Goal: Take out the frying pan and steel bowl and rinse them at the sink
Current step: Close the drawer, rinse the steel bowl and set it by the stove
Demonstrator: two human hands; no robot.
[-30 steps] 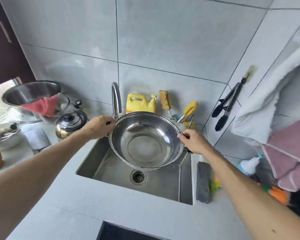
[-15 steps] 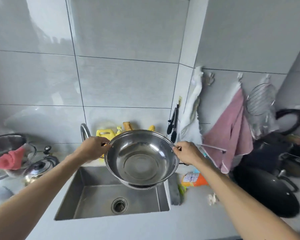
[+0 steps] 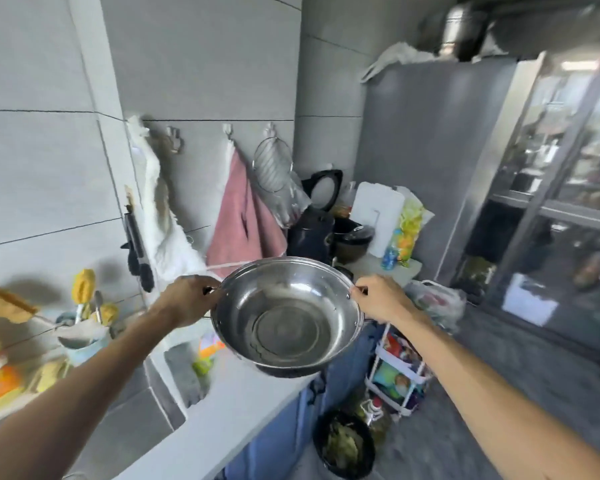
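Observation:
The steel bowl (image 3: 286, 311), shiny and round with small side handles, hangs in the air over the right end of the counter, tilted toward me. My left hand (image 3: 187, 299) grips its left handle and my right hand (image 3: 378, 299) grips its right handle. Under the bowl a dark round edge shows, and I cannot tell what it belongs to. The sink (image 3: 174, 386) lies at the lower left, partly hidden by my left forearm. No frying pan is clearly in view.
White towel (image 3: 160, 216), pink cloth (image 3: 243, 223), black tongs (image 3: 137, 251) and a wire rack (image 3: 272, 164) hang on the tiled wall. Dark pots (image 3: 329, 230) crowd the counter end. A bin (image 3: 343, 445) and white trolley (image 3: 399, 368) stand on the floor. Fridge (image 3: 430, 150) behind.
Both hands carried the bowl from above the sink to the right, past the counter's right end. The view swung right, so the faucet and sink drain left the frame.

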